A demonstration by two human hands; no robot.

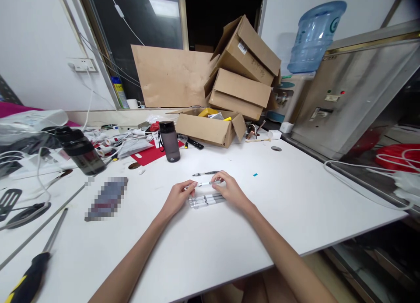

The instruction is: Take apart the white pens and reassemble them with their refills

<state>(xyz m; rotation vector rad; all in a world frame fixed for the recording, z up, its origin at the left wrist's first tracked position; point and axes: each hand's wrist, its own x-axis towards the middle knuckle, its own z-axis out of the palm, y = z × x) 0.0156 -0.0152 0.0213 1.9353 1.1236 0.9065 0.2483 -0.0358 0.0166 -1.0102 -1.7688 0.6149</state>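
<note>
One pen (204,183) is pinched by left hand (181,194) and right hand (229,189); open carton (201,129) holds yellow items (208,112)

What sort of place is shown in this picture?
It is probably a small workshop or workroom: a large screwdriver lies on the white table, cardboard boxes are piled at the back, and a big blue water bottle stands upturned on the right.

A white table (295,184) spreads towards six o'clock; a pale wall (36,36) at ten, a dark window (138,27) at eleven mirroring a bright light (164,7), a metal cabinet (361,75) at two
</note>
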